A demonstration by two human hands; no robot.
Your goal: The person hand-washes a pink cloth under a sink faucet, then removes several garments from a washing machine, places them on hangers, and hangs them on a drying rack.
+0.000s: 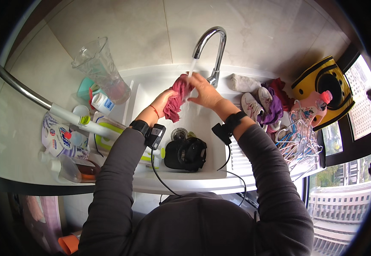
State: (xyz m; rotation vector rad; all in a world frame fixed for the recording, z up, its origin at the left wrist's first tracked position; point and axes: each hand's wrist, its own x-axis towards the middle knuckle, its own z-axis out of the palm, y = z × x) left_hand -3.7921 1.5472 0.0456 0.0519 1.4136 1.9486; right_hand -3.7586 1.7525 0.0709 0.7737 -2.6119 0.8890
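My left hand (165,103) grips a bunched, dark pink cloth (176,105) over the white sink (147,92). Water runs from the chrome faucet (219,48) down onto the top of the cloth. Beside the stream, my right hand (204,91) is spread, its fingers apart at the cloth's upper right edge; whether the fingertips touch the cloth is hard to tell. Below both hands, a black cap (185,154) lies in the basin near the metal drain (179,133).
At left stand a glass vase (104,70), a white bottle (102,102), a detergent pouch (63,137) and a mop handle (67,112). At right are white sneakers (252,105), a purple cloth (272,108), a pink bottle (312,107), several hangers (297,137) and a yellow bag (316,70).
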